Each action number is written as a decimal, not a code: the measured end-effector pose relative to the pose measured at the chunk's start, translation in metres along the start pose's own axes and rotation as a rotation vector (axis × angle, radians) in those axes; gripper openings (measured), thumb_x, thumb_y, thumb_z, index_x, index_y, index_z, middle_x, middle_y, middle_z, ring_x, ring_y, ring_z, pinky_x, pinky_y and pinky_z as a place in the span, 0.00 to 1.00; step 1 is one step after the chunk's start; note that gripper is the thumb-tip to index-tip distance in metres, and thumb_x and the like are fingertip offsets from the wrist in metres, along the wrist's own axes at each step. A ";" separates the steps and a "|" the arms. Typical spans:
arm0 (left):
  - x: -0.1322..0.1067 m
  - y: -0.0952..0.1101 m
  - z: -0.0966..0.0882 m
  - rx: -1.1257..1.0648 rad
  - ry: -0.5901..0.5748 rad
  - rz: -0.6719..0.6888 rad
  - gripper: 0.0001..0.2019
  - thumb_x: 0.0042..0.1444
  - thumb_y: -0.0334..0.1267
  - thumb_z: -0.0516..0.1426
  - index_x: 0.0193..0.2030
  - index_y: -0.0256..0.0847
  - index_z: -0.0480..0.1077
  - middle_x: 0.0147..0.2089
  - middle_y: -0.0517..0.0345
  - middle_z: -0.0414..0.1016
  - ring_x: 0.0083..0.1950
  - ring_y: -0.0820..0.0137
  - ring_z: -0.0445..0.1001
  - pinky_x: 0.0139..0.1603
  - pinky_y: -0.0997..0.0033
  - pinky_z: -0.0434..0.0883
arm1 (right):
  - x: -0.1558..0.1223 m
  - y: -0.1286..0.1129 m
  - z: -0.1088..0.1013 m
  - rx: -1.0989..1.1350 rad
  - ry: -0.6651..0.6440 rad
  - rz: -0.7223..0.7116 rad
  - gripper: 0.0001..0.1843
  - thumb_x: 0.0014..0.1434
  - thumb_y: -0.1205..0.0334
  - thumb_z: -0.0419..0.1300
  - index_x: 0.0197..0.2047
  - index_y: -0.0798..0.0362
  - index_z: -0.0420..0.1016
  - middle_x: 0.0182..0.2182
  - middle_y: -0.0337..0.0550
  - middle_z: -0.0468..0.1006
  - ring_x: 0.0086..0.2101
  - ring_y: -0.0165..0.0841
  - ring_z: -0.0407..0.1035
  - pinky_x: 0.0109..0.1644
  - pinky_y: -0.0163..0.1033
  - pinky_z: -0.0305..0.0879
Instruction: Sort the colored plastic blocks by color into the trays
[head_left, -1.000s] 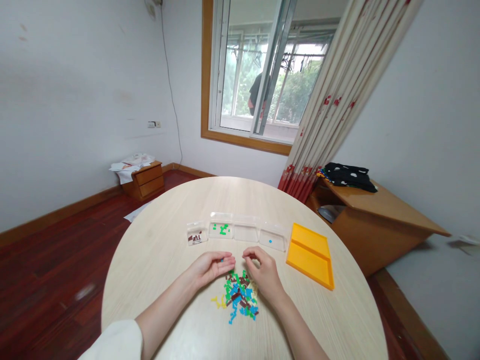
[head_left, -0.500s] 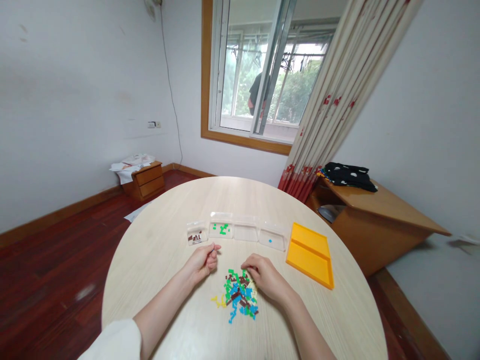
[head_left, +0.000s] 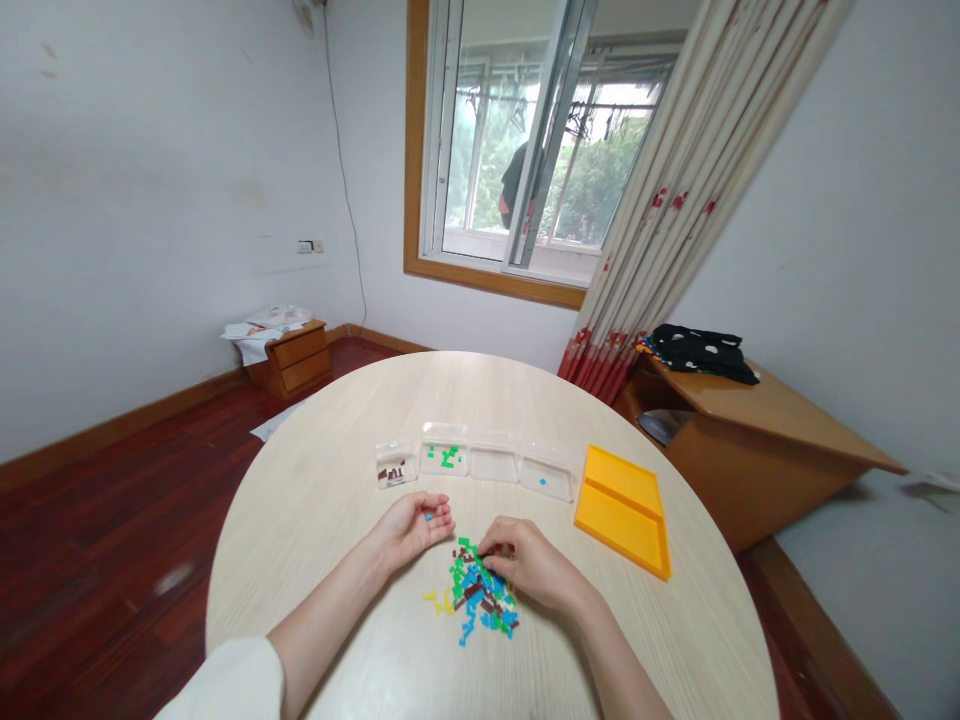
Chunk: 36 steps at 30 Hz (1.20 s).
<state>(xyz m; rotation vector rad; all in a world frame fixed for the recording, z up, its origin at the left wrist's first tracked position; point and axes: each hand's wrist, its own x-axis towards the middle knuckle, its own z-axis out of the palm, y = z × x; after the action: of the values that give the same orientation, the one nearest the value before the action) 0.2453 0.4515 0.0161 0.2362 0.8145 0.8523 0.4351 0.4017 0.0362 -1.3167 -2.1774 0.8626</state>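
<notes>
Right hand (head_left: pixel 525 560) has its fingers bunched at the multicoloured heap of small plastic bricks (head_left: pixel 472 592), can't tell if they're pinching one. Left hand (head_left: pixel 412 525)'s palm-up beside the heap, fingers loosely uncurled, tiny blue piece (head_left: pixel 428 517) on it, clear plastic boxes (head_left: pixel 495 464) beyond the heap

A: What colours are in the pile of pieces (head_left: pixel 472 592)?
B: Green, blue, dark brown and yellow, all mixed, on a pale wood-grained worktop (head_left: pixel 315 480)
A: And in the clear boxes (head_left: pixel 495 466)?
B: Brown pieces (head_left: pixel 391 473) in one, green pieces (head_left: pixel 448 459) in the next, and a blue piece (head_left: pixel 543 482) in the one nearest the tray (head_left: pixel 621 528), which is plain orange-yellow
A: The speck (head_left: pixel 428 517) on the left hand (head_left: pixel 409 528)?
B: Blue too, and the sleeve (head_left: pixel 232 682) is off-white
A: Any patterns beyond?
B: The curtain (head_left: pixel 667 200) is cream with red blotches and a deep red bottom; the folded cloth (head_left: pixel 701 350) is black with white spots; the floor (head_left: pixel 90 600) is dark red
</notes>
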 end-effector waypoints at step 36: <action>0.003 0.002 -0.006 -0.036 0.040 0.051 0.06 0.52 0.27 0.47 0.29 0.33 0.64 0.20 0.55 0.67 0.22 0.71 0.71 0.32 0.69 0.73 | -0.006 -0.020 0.003 -0.151 -0.088 0.021 0.10 0.51 0.74 0.52 0.31 0.54 0.73 0.33 0.43 0.72 0.36 0.31 0.67 0.41 0.33 0.59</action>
<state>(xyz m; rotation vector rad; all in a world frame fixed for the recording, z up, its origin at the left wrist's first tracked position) 0.2414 0.4547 0.0114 0.2094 0.8327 0.9216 0.4230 0.3881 0.0480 -1.3994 -2.3405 0.7918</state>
